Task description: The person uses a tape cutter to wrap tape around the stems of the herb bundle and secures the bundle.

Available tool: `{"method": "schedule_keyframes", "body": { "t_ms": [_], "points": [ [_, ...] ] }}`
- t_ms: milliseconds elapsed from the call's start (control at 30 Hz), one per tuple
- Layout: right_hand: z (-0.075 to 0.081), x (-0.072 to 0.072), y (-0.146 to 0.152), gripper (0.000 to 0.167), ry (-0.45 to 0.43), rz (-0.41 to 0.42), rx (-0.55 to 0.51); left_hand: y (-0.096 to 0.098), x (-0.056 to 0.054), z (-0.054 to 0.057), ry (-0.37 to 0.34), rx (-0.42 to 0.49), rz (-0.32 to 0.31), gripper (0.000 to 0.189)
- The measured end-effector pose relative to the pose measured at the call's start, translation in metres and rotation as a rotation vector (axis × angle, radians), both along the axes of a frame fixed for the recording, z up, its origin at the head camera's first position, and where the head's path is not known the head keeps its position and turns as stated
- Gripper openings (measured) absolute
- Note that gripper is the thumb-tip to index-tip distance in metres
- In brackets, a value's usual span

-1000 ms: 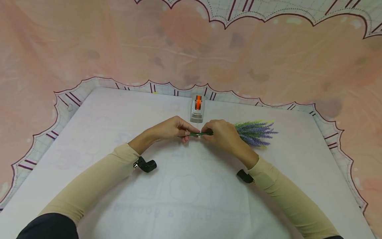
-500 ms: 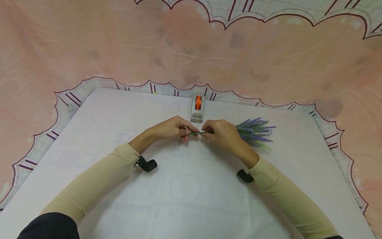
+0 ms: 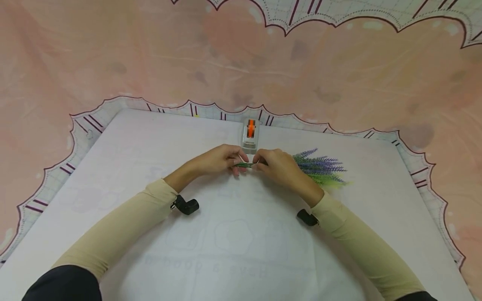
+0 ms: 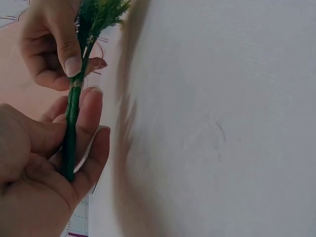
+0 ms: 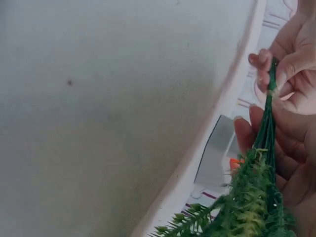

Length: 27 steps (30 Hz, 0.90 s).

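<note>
A bunch of artificial lavender (image 3: 320, 165) with purple and green sprigs is held level above the white table, its flower heads pointing right. My left hand (image 3: 214, 161) pinches the bare end of the green stems (image 4: 71, 128) between thumb and fingers. Close beside it, my right hand (image 3: 280, 169) holds the stems nearer the flowers, thumb against them. A narrow pale band (image 4: 75, 84) wraps the stems between the two hands; its material is too small to tell. In the right wrist view the leafy sprigs (image 5: 252, 197) fan out below the right hand's fingers.
A clear tape dispenser (image 3: 250, 136) with an orange reel stands just beyond the hands, near the far edge of the white tabletop (image 3: 226, 234). A scalloped cloth border (image 3: 90, 121) shows around the table. Small black cameras (image 3: 186, 205) sit at both wrists.
The lavender bunch has turned about its stems, so its sprigs lie differently. Both hands have shifted very slightly away from me, and the left fingers have spread a little. The dispenser stays put.
</note>
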State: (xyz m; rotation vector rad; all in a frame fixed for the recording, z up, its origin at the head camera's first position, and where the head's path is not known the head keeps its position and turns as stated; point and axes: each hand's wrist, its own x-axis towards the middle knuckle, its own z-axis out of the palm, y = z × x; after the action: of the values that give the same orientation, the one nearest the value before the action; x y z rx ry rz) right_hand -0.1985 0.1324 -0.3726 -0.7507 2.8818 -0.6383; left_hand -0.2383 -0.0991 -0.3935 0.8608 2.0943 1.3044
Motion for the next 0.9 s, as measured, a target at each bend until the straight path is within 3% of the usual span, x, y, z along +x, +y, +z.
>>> {"method": "schedule_keyframes", "body": {
  "t_ms": [167, 433, 900],
  "points": [
    [-0.0012, -0.002, -0.002, 0.02, -0.008, -0.016, 0.049, -0.0004, -0.0013, 0.0002, 0.009, -0.001, 0.019, 0.025],
    [-0.0021, -0.0007, 0.0011, 0.011, 0.038, -0.017, 0.018, -0.0008, 0.0023, -0.0016, -0.046, 0.043, 0.017, 0.025],
    [0.0006, 0.0001, 0.0013, 0.013, 0.071, -0.017, 0.079, -0.0001, 0.0038, -0.0012, 0.038, -0.026, 0.069, 0.023]
  ]
}}
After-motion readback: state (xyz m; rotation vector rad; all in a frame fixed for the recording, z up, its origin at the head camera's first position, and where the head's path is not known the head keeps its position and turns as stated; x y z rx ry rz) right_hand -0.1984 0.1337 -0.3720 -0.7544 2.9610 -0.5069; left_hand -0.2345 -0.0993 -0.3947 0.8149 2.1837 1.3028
